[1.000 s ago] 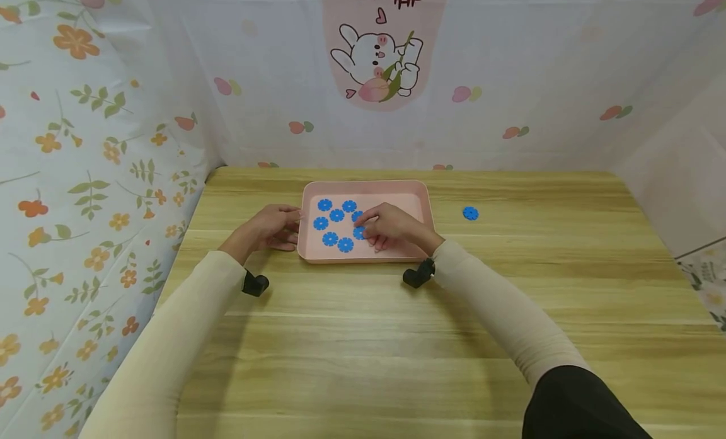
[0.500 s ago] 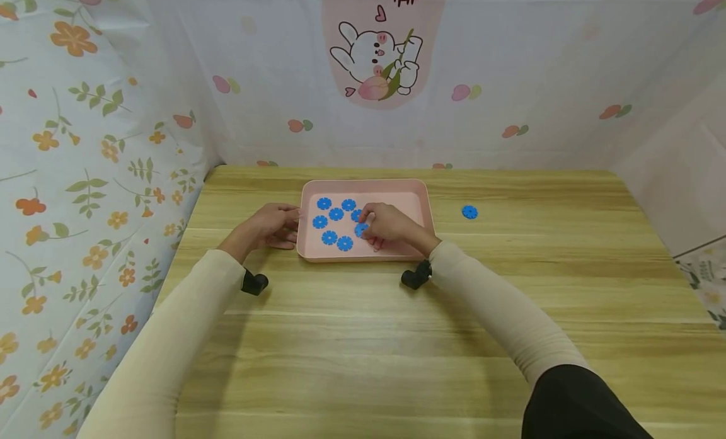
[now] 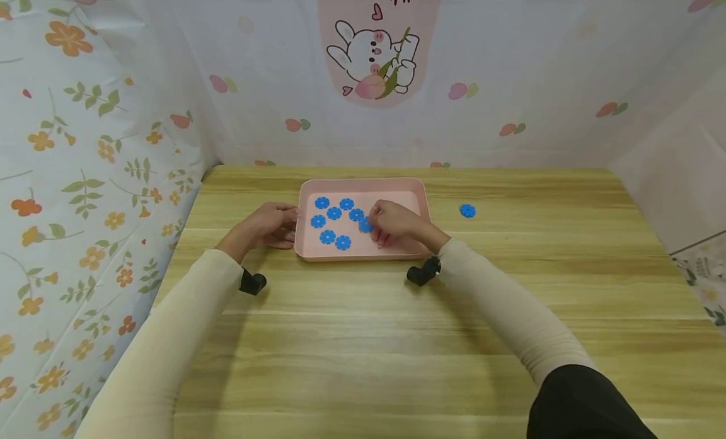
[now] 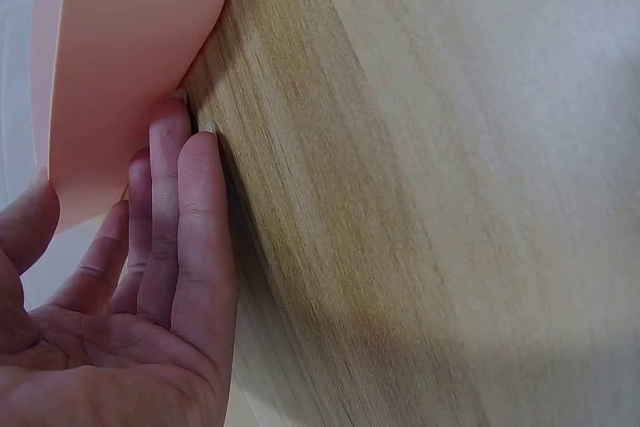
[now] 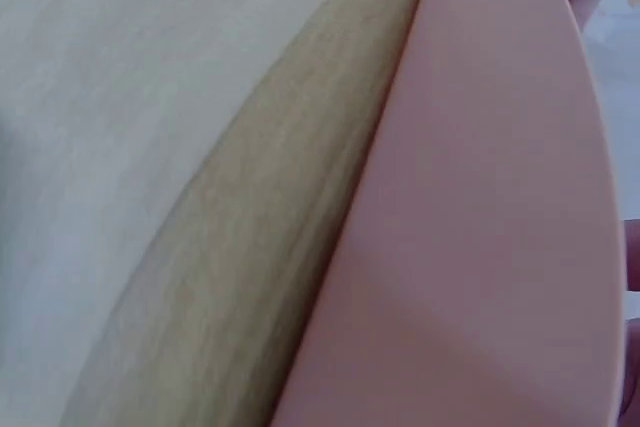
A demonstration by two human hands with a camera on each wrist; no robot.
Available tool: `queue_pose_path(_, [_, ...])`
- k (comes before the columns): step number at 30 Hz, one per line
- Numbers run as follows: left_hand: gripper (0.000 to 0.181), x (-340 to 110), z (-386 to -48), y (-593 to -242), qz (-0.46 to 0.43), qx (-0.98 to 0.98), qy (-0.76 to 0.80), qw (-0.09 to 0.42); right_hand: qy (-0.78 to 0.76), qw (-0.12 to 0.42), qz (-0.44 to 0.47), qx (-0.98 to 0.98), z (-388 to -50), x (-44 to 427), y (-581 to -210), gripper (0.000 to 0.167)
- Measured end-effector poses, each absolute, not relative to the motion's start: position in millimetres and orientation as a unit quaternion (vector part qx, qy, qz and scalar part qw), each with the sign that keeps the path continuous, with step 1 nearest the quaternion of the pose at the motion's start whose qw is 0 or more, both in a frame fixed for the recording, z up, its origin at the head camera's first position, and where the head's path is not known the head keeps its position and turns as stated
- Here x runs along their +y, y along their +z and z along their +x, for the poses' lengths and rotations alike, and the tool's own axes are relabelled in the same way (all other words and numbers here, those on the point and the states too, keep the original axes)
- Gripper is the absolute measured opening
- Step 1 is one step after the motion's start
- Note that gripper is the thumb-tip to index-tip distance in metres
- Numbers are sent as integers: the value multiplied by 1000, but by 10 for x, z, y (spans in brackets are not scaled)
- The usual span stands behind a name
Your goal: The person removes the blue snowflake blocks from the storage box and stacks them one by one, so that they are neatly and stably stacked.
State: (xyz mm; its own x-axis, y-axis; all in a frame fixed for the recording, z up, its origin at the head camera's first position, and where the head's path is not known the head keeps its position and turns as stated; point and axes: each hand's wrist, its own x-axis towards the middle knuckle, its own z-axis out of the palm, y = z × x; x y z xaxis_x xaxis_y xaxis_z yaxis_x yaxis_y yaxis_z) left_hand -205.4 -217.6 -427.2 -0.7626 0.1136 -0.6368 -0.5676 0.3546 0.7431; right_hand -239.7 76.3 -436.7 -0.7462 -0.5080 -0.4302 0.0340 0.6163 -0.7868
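Several blue notched discs, flower-like in outline, lie in a pink tray (image 3: 397, 253) in the head view. My right hand (image 3: 397, 222) is over the tray's right half, its thumb and index finger pinching the edge of one blue disc (image 3: 365, 225). That disc sits close to a neighbouring blue disc (image 3: 356, 215). At the tray's left end is my left hand (image 3: 269, 226). In the left wrist view, the fingers of this left hand (image 4: 140, 287) extend along the tray's outer wall (image 4: 140, 57), with the thumb at the rim. The tray's wall hides most of my right hand in the right wrist view.
A single blue disc (image 3: 467, 210) lies on the wooden table (image 3: 351, 351), right of the tray. Patterned cloth (image 3: 482, 61) hangs behind the table, and a floral cloth (image 3: 91, 193) covers the left side.
My right hand has shifted right and slightly away with the pinched disc, uncovering the neighbouring disc. My left hand stays at the tray's end. The head view has shifted slightly.
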Motion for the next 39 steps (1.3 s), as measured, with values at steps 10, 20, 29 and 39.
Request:
queue_pose_path(10, [50,-2166,-2046,-4259,-147,763,549,310,-457,294,-133,829,-2451,994,-4228,18])
queue_pose_path(20, [50,-2162,-2050,-4268,-147,763,548,309,-466,277,-111,833,-2553,1380,-4106,35])
queue_pose_path(29, [50,-2178,-2055,-4290,-146,760,550,313,-525,261,-48,809,-2555,1657,-4053,30])
queue_pose_path(39, [51,-2196,-2054,-4285,-143,758,554,315,-557,250,-16,792,-2558,1996,-4110,29])
